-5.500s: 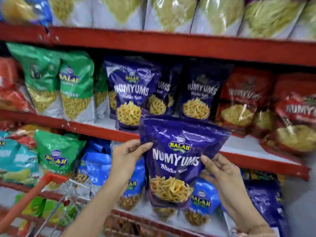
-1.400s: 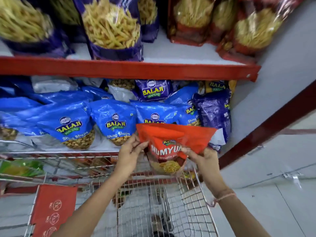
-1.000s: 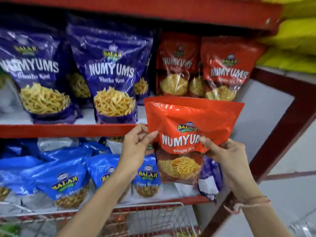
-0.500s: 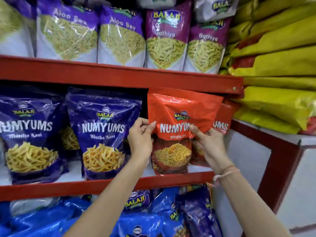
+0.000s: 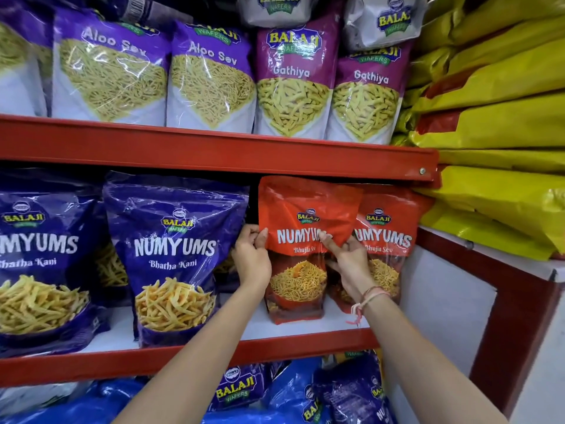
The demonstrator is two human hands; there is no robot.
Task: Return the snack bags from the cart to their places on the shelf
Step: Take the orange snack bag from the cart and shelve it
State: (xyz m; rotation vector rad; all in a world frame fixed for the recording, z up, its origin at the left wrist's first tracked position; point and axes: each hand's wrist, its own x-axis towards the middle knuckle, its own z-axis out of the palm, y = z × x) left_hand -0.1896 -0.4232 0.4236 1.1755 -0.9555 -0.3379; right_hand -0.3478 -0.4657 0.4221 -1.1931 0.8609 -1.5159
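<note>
Head view: the red Numyums Bhujia Sev bag [image 5: 301, 240] stands upright on the red shelf [image 5: 305, 341], its base on the white shelf floor. The left hand [image 5: 252, 260] pinches the bag's left edge, thumb on the front, fingers [image 5: 249, 235] curled behind. The right hand [image 5: 347, 261] grips the right edge, thumb pressed over the printed name, the other fingers tucked behind the bag. Just beside it on the right, partly overlapped, stands a second Bhujia Sev bag [image 5: 386, 237]. To the left, a purple Bhatha Kani bag [image 5: 175, 255] stands close to the left hand.
</note>
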